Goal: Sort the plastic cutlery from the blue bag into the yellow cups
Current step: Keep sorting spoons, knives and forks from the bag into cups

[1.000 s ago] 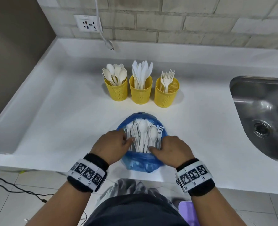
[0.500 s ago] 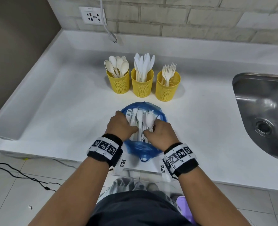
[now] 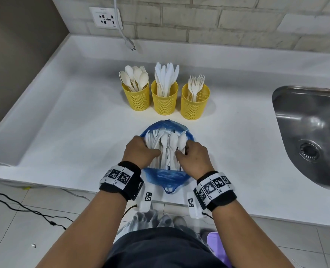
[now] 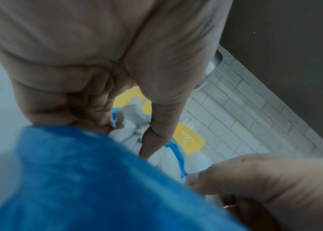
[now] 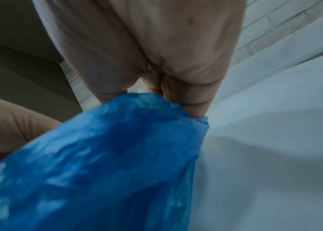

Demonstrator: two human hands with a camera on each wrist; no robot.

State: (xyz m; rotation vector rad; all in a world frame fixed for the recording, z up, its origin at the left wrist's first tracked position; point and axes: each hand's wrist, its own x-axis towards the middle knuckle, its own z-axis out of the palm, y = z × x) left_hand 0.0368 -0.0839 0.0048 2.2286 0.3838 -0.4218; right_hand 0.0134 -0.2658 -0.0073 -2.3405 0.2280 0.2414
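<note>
Both hands are in the blue bag at the bench's near edge: left hand fingers curled round the cutlery bundle, right hand pinching a spoon. Open bench lies between the bag and three yellow cups behind; the sink sits right. No readable writing.
</note>
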